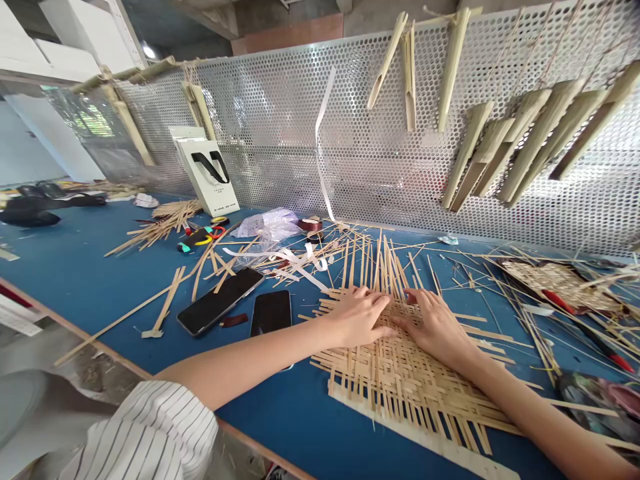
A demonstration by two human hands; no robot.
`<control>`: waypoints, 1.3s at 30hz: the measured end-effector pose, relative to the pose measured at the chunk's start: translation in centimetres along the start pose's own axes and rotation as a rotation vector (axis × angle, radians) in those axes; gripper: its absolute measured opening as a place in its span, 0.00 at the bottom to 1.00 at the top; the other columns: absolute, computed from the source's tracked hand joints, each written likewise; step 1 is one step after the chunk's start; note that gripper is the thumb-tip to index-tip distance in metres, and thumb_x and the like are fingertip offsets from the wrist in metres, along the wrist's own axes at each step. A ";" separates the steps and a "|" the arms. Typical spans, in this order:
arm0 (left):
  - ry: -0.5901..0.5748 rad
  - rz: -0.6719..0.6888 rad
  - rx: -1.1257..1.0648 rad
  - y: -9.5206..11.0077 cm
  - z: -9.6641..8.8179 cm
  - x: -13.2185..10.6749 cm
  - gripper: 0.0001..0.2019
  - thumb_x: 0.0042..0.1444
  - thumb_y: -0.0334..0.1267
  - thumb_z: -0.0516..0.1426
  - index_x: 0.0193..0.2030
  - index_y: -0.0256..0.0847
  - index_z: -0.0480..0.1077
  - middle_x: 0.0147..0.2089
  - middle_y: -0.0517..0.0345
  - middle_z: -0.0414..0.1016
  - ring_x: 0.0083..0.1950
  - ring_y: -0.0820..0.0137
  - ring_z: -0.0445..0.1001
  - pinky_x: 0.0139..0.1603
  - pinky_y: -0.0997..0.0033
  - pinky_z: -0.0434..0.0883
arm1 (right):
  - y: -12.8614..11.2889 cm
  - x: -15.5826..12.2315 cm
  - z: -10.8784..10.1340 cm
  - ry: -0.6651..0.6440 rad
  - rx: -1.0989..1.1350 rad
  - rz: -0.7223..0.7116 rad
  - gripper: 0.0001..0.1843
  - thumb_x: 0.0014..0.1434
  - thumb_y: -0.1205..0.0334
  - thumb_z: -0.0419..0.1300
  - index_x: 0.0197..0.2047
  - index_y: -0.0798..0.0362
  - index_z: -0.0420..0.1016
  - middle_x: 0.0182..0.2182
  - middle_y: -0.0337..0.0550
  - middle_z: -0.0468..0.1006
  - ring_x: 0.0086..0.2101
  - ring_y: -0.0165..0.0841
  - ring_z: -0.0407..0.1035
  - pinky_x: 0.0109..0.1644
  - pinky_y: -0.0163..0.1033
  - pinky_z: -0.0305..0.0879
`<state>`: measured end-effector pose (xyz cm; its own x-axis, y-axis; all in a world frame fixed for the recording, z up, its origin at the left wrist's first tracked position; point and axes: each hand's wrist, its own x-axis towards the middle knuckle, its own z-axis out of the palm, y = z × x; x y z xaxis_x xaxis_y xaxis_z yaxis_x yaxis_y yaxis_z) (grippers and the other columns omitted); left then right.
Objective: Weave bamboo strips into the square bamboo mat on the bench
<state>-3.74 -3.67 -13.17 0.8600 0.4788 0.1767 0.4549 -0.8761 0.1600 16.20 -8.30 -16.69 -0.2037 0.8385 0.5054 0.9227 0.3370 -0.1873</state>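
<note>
Bamboo mat (400,380), woven from flat strips, lies on the blue worktop (280,427) directly ahead of the person, with a striped sleeve (150,427) at lower left. A straight flat strip (400,427) runs along the mat's near edge, slanting down to the right. Left grip (357,317) and right grip (435,327) rest side by side on the far part of the weave, open and flat, fingertips nearly meeting. Neither is seen to have hold of any single strip. The mat's bulk extends from both grips toward the person, while loose strip ends (385,267) project from the weave toward the rear; the left grip appears marginally nearer those ends.

Left of the mat lie two phones (220,300), (271,313), face up. Beyond them are scattered bamboo offcuts (165,227), white ribbon (290,263) and a crumpled plastic bag (267,225). To the right sits a second woven piece (560,283). At the rear, a white box (205,177) leans against a perforated metal panel (300,133), and split bamboo tubes (525,140) hang on the panel's right side.
</note>
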 end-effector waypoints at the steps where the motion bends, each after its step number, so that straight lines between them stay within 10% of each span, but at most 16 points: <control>1: 0.001 -0.001 0.003 0.0 0.0 0.0 0.32 0.58 0.57 0.42 0.62 0.37 0.51 0.59 0.47 0.61 0.56 0.56 0.59 0.55 0.54 0.56 | 0.0 0.0 0.0 -0.002 -0.001 -0.002 0.26 0.57 0.46 0.52 0.52 0.56 0.60 0.37 0.51 0.71 0.40 0.44 0.66 0.44 0.49 0.63; 12: 0.100 -0.029 0.020 0.1 -0.2 -0.4 0.27 0.59 0.53 0.43 0.59 0.38 0.54 0.61 0.51 0.60 0.62 0.60 0.55 0.63 0.55 0.49 | -0.3 -0.3 -0.1 0.024 0.015 0.022 0.28 0.57 0.44 0.53 0.52 0.55 0.57 0.39 0.50 0.70 0.42 0.44 0.65 0.45 0.48 0.62; 19: 0.141 -0.263 0.194 -0.8 -0.6 -0.8 0.26 0.56 0.55 0.47 0.49 0.32 0.62 0.43 0.45 0.70 0.42 0.57 0.70 0.44 0.55 0.64 | -0.1 -0.4 -0.1 0.039 0.029 0.053 0.23 0.59 0.47 0.51 0.50 0.55 0.57 0.41 0.51 0.70 0.44 0.44 0.65 0.46 0.48 0.61; 39: 0.094 -0.222 0.386 0.1 0.4 -0.6 0.29 0.57 0.52 0.46 0.56 0.29 0.59 0.44 0.43 0.70 0.44 0.55 0.68 0.46 0.56 0.62 | -0.2 -0.1 -0.1 0.010 0.014 0.046 0.27 0.55 0.48 0.56 0.51 0.57 0.57 0.36 0.49 0.72 0.42 0.44 0.65 0.46 0.49 0.62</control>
<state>-4.12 -4.12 -13.66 0.7156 0.6447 0.2690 0.6939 -0.7005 -0.1669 16.06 -8.44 -16.65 -0.1577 0.8491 0.5041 0.9263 0.3042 -0.2225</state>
